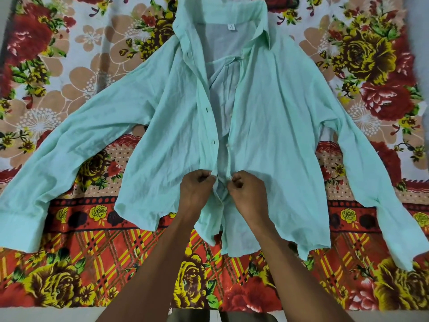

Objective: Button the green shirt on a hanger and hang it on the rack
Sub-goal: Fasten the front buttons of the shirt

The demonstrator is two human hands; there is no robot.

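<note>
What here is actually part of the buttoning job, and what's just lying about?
Part of the job:
- shirt, front open
- left hand, pinching the buttonhole edge
- right hand, pinching the button edge

Just there:
- floral bedsheet underneath

No hanger or rack in view.

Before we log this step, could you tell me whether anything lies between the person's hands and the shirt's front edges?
Nothing visible does. The left hand and the right hand each already pinch a front edge of the green shirt, which lies open on the floral sheet.

Home bedroom, floral bedsheet point(69, 66) spread on bed
</note>
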